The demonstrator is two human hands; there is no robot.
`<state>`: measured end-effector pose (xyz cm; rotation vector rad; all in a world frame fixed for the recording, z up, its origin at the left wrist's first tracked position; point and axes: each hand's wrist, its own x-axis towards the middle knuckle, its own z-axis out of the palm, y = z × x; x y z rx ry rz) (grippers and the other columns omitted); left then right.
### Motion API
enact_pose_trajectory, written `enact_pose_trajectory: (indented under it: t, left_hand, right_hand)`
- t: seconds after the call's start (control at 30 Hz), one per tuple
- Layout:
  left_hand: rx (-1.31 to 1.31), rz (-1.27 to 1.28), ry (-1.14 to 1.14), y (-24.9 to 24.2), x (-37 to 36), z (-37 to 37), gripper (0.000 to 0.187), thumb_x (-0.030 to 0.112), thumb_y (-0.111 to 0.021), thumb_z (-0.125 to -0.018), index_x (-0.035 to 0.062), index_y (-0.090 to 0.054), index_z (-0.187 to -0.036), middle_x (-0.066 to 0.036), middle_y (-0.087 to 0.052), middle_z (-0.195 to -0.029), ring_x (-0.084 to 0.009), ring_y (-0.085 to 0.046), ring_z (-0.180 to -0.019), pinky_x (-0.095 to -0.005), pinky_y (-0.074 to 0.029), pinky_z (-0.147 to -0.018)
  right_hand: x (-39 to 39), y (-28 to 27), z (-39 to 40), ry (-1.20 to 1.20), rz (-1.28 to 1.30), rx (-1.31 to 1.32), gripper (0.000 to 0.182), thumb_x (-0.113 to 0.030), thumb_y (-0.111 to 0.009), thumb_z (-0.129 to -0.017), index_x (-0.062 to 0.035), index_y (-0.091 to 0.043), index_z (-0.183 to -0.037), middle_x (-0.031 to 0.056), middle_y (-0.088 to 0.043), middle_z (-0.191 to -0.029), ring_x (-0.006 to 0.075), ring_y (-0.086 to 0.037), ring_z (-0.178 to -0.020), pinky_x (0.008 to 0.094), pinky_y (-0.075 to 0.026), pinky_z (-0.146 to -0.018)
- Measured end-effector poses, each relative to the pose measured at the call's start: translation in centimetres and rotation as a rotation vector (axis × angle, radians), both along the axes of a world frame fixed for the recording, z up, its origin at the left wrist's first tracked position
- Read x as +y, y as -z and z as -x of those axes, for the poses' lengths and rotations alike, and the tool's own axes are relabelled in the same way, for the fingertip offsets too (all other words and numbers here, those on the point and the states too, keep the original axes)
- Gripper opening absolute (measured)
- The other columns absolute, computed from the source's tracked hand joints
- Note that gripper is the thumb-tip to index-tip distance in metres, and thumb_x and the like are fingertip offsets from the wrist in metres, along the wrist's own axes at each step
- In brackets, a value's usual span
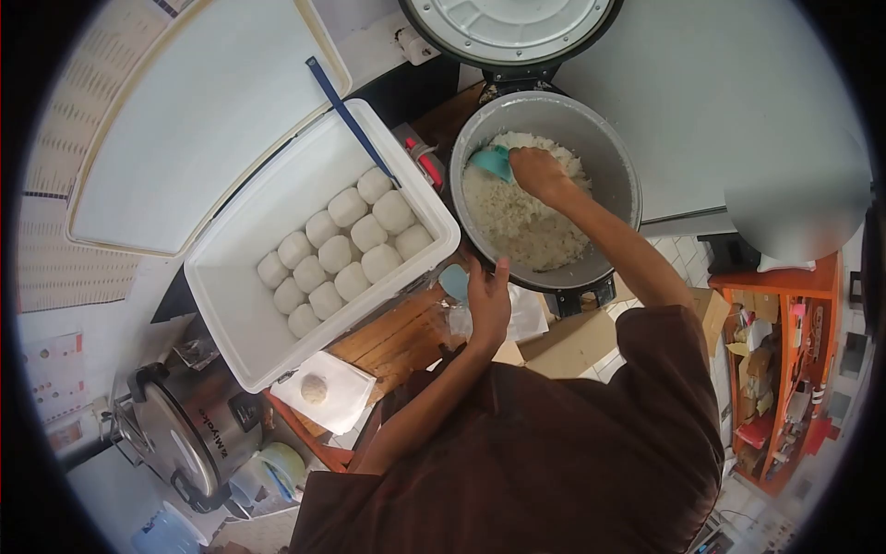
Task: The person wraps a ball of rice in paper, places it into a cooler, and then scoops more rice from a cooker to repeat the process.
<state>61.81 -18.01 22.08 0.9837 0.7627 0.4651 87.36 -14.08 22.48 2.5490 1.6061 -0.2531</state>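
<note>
My right hand (543,175) is closed on a turquoise scoop (491,162), which is dipped into the cooked white rice (526,217) inside a large grey rice cooker pot (624,175). Part of the scoop is hidden by the rice and my fingers. At the pot's near side, my left hand (489,303) rests against the outer wall below the rim, thumb and forefinger apart. Close beside it is a light blue rounded thing (454,282), whose kind I cannot make out. To the left, a white cooler box (217,286) holds several rounded white wrapped portions (351,283) in rows.
The cooler's lid (198,120) stands open, and a dark blue strip (346,115) leans across the box's rim. A round patch lies on white paper (325,392) on the wooden table (392,337). A second rice cooker (198,425) is at lower left, orange shelves (780,369) at right.
</note>
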Motion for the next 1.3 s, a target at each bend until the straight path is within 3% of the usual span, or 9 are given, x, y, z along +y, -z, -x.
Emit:
enact_pose_trajectory:
  t: [0.33,0.4,0.43,0.5,0.6,1.0,1.13,1.2,1.3]
  left_hand:
    - [-0.007,0.027,0.012,0.0,0.2,-0.1,0.058,0.024,-0.054,-0.101,0.0058,-0.026,-0.149,-0.012,-0.047,-0.138,-0.0228,-0.047,-0.126,-0.0391,-0.043,-0.104]
    - [-0.019,0.041,0.012,0.3,0.0,0.1,0.060,0.025,-0.054,-0.101,0.0063,-0.025,-0.150,-0.011,-0.045,-0.139,-0.0226,-0.046,-0.127,-0.0393,-0.042,-0.105]
    - [-0.021,0.058,0.000,0.2,0.0,0.1,0.062,0.025,-0.055,-0.101,0.0060,-0.023,-0.151,-0.011,-0.044,-0.141,-0.0226,-0.045,-0.128,-0.0390,-0.041,-0.106]
    - [-0.013,0.075,-0.013,-0.1,-0.1,0.1,0.064,0.026,-0.055,-0.101,0.0058,-0.021,-0.152,-0.011,-0.042,-0.143,-0.0226,-0.044,-0.130,-0.0388,-0.040,-0.107]
    - [0.025,0.069,-0.022,-0.5,0.0,0.2,0.060,0.019,-0.053,-0.102,-0.0026,-0.023,-0.149,-0.014,-0.050,-0.134,-0.0193,-0.047,-0.122,-0.0298,-0.031,-0.107]
    - [-0.041,0.097,-0.009,0.0,0.4,0.2,0.058,0.018,-0.053,-0.101,-0.0035,-0.026,-0.148,-0.014,-0.047,-0.139,-0.0196,-0.043,-0.127,-0.0310,-0.027,-0.110]
    - [-0.034,0.099,0.009,-1.1,0.7,-0.1,0.057,0.019,-0.054,-0.101,-0.0039,-0.027,-0.147,-0.014,-0.047,-0.139,-0.0196,-0.043,-0.127,-0.0305,-0.027,-0.110]
    - [-0.003,0.118,0.037,-0.8,0.4,0.4,0.057,0.020,-0.054,-0.101,-0.0042,-0.027,-0.146,-0.014,-0.047,-0.140,-0.0197,-0.043,-0.127,-0.0303,-0.028,-0.110]
    - [-0.007,0.048,0.010,0.2,0.2,0.1,0.062,0.024,-0.055,-0.101,0.0040,-0.024,-0.151,-0.007,-0.046,-0.140,-0.0188,-0.046,-0.126,-0.0356,-0.042,-0.104]
  right_hand:
    - [-7.8,0.7,4.4,-0.004,0.152,0.549,0.021,-0.007,-0.055,-0.089,0.0045,-0.065,-0.103,0.0258,-0.067,-0.088,0.0402,-0.068,-0.085,0.0473,-0.055,-0.070]
    - [-7.2,-2.3,3.7,0.392,0.307,0.943,0.029,-0.009,-0.054,-0.091,0.0062,-0.060,-0.115,0.0250,-0.067,-0.086,0.0392,-0.067,-0.088,0.0465,-0.054,-0.069]
    - [-7.3,-1.2,4.3,0.389,0.307,0.948,0.029,-0.009,-0.054,-0.091,0.0062,-0.060,-0.115,0.0250,-0.067,-0.086,0.0392,-0.067,-0.088,0.0465,-0.054,-0.069]
    - [-7.5,1.1,5.9,0.244,-0.147,0.322,0.036,-0.005,-0.054,-0.086,0.0084,-0.054,-0.119,0.0290,-0.066,-0.093,0.0384,-0.069,-0.085,0.0454,-0.056,-0.069]
    - [-7.3,0.1,6.1,0.144,-0.177,0.065,0.041,-0.005,-0.052,-0.086,0.0105,-0.047,-0.124,0.0289,-0.066,-0.094,0.0395,-0.069,-0.085,0.0472,-0.057,-0.069]
    - [-4.2,2.3,6.0,0.381,-0.003,0.459,0.022,-0.004,-0.052,-0.085,0.0099,-0.058,-0.101,0.0328,-0.065,-0.097,0.0464,-0.066,-0.093,0.0503,-0.054,-0.080]
    - [-4.3,0.4,7.4,0.377,0.077,0.512,0.022,-0.005,-0.052,-0.085,0.0095,-0.059,-0.100,0.0328,-0.065,-0.096,0.0456,-0.066,-0.093,0.0499,-0.053,-0.080]
    - [-6.0,2.0,8.3,0.146,0.015,0.493,0.029,-0.016,-0.048,-0.095,0.0100,-0.059,-0.099,0.0304,-0.065,-0.090,0.0465,-0.065,-0.080,0.0519,-0.051,-0.071]
    - [-7.7,-1.0,7.8,0.160,-0.007,0.534,0.028,-0.018,-0.050,-0.096,0.0072,-0.060,-0.103,0.0305,-0.065,-0.091,0.0448,-0.065,-0.080,0.0507,-0.051,-0.072]
